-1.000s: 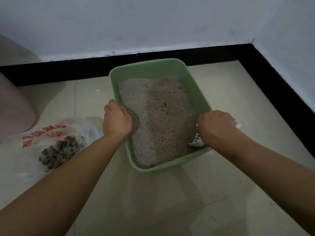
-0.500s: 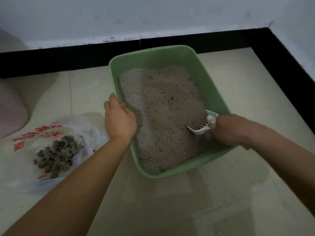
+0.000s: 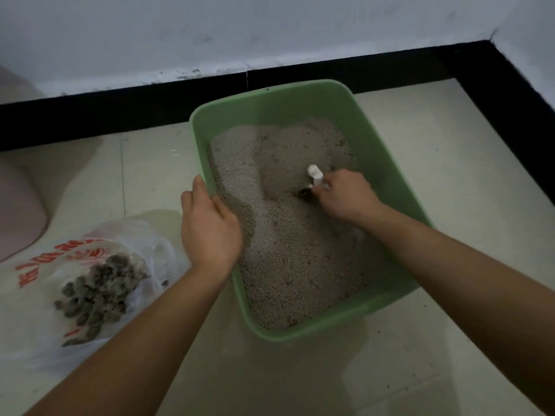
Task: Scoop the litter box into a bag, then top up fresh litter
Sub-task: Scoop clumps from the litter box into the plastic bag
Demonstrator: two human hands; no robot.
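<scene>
Green litter box [image 3: 381,145] sits on the tiled floor [image 3: 300,379], long axis running roughly 11 to 5 o'clock. Its far short edge lies near the black baseboard [image 3: 120,112] under the white wall [image 3: 270,31], with a thin strip of tile between. Baseboard also runs down the 3 o'clock side, well apart from the box, with a band of bare tile between. Tile at 6 o'clock is taken up only by the two forearms. Left hand [image 3: 210,229] grips the box's 9 o'clock rim, fingers curled over into the box. Right hand [image 3: 345,196] is clenched round the handle of the white scoop [image 3: 314,174], blade down in the grey litter [image 3: 294,265] right of centre; a small dark lump [image 3: 304,194] lies just beside the scoop. Litter surface uneven, heaped toward 12 o'clock. Plastic bag [image 3: 150,238] with red print lies open at the box's 8 o'clock, near its rim, holding grey clumps [image 3: 99,292]. Pink object [image 3: 18,205] at far 9 o'clock, cut off by the frame.
</scene>
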